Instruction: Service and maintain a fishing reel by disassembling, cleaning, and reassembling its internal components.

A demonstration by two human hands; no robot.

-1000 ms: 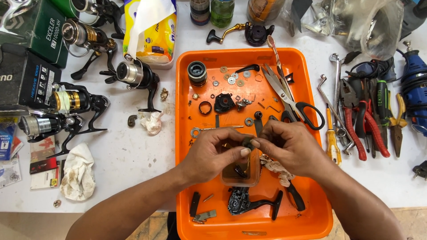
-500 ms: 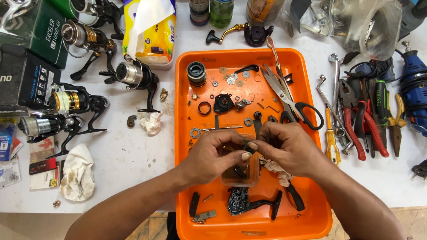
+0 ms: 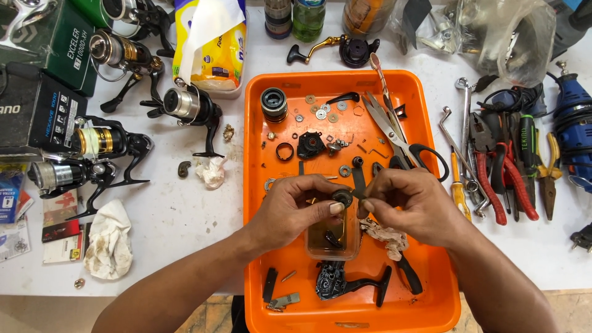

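My left hand [image 3: 295, 206] pinches a small dark round reel part [image 3: 342, 198] between thumb and fingertips over the orange tray [image 3: 259, 246]. My right hand [image 3: 410, 203] meets it from the right, fingertips closed on the same part's right side. Right under the hands stands a small clear tub [image 3: 333, 243] with brown liquid and a dark piece in it. A stained rag [image 3: 385, 237] lies under my right wrist. A black reel body with handle [image 3: 345, 283] rests at the tray's front.
Scissors [image 3: 401, 139], a spool [image 3: 273, 103], washers and small parts lie in the tray's far half. Several spinning reels [image 3: 111, 142] and boxes stand to the left, pliers and screwdrivers [image 3: 499, 172] to the right, a tissue pack [image 3: 209, 49] behind.
Both hands stayed over the tub. The fingers shifted slightly on the small dark part, now held up between both hands' fingertips.
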